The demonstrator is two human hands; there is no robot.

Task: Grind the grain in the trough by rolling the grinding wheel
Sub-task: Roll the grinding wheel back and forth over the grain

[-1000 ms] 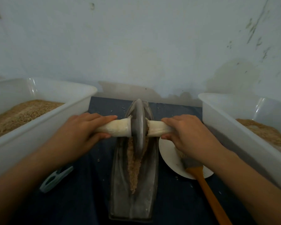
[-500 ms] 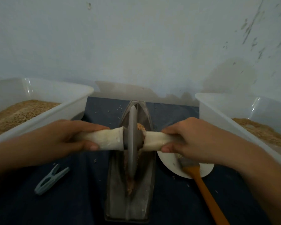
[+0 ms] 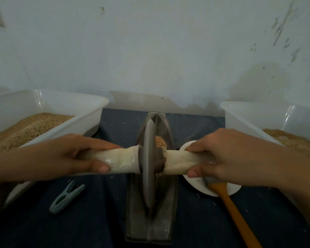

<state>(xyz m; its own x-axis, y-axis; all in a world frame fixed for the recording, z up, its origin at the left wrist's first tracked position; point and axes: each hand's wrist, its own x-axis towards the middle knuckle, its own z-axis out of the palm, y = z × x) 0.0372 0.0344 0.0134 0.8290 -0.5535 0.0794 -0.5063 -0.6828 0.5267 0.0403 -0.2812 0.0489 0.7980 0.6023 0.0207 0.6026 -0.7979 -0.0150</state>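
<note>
Head view: my left hand [image 3: 75, 156] and right hand [image 3: 220, 156] each grip handle of wheel [image 3: 149, 163], upright in trough [image 3: 151, 221]. Grain [image 3: 160, 141] heaped just behind wheel. Advice: press evenly both sides, keep wheel vertical, roll full length.

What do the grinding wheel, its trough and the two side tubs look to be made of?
Grinding wheel: dull dark-grey metal, probably iron, with a thin edge.
Trough: the same worn grey metal, scuffed and matte.
Left tub and right tub: translucent white plastic, with glossy highlights on the walls.
</note>
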